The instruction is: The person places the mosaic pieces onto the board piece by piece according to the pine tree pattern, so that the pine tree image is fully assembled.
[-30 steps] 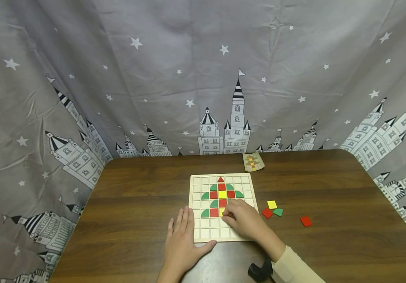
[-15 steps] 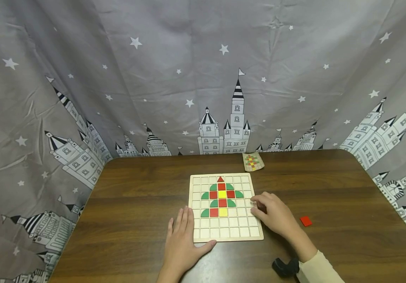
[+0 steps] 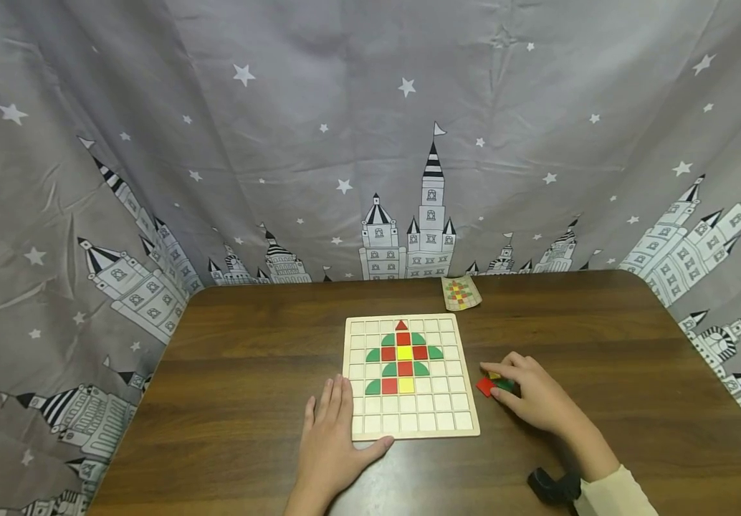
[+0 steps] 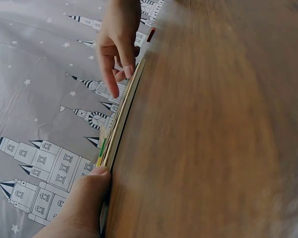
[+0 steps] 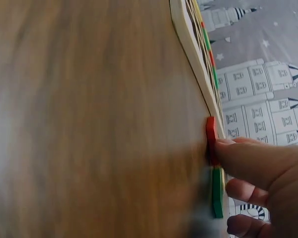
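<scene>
A square wooden grid board lies on the table, bearing red, green and yellow tiles arranged in a tree-like pattern. My left hand rests at its near left corner, fingers straight along the left edge and thumb on the front edge. To the right of the board, my right hand reaches over several loose tiles, with thumb and forefinger spread apart. Beneath those fingers are a red square tile, a green tile and a partly covered yellow tile. In the right wrist view the thumb is close to the red tile.
A small pattern card with a similar coloured tree lies behind the board at the table's back edge. The brown wooden table extends to both sides. A grey castle-print curtain hangs behind it. A black wrist device sits by the right sleeve.
My right hand has left the board and moved right to the loose tiles. A green tile now shows right of the central red one, below the middle. The left hand stays in place.
</scene>
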Demonstrator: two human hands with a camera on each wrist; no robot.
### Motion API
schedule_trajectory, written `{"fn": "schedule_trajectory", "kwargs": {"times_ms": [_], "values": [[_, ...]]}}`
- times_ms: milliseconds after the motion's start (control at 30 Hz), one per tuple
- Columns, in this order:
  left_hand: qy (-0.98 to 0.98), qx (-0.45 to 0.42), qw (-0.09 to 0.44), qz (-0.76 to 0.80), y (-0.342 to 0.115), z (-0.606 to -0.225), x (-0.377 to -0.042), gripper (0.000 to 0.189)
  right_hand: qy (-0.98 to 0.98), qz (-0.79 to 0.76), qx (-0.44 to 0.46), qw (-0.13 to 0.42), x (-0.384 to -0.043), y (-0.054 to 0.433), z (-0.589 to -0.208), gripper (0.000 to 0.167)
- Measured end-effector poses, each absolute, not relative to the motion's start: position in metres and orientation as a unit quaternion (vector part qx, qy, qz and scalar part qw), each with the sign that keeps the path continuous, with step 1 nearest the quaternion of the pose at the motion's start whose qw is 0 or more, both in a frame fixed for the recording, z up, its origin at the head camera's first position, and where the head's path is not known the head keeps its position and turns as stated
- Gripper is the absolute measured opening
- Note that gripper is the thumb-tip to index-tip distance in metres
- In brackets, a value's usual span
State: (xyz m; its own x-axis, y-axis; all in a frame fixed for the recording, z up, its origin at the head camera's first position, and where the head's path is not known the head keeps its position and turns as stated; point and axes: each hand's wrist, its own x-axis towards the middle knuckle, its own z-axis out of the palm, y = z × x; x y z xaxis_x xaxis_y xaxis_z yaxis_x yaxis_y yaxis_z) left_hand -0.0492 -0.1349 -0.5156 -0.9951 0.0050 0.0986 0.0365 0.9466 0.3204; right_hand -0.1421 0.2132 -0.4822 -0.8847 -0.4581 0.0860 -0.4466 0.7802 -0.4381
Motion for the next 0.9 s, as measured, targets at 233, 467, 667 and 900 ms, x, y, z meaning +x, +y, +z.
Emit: {"fn": "schedule_trajectory", "kwargs": {"times_ms": [233, 467, 667, 900], "values": [[-0.984, -0.011, 0.045, -0.170, -0.134, -0.516, -0.049, 0.122, 0.944, -0.205, -0.257, 0.017, -0.141, 0.210, -0.483, 0.038], [-0.985, -0.010, 0.042, -0.164, -0.135, -0.516, -0.049, 0.121, 0.937, -0.185, -0.291, -0.056, -0.142, 0.205, -0.485, 0.025], [-0.986, -0.009, 0.038, -0.164, -0.135, -0.515, -0.049, 0.122, 0.935, -0.184, -0.294, -0.077, -0.145, 0.194, -0.484, 0.022], [-0.986, -0.007, 0.038, -0.164, -0.135, -0.515, -0.049, 0.121, 0.927, -0.208, -0.309, -0.048, -0.146, 0.160, -0.479, 0.022]]}}
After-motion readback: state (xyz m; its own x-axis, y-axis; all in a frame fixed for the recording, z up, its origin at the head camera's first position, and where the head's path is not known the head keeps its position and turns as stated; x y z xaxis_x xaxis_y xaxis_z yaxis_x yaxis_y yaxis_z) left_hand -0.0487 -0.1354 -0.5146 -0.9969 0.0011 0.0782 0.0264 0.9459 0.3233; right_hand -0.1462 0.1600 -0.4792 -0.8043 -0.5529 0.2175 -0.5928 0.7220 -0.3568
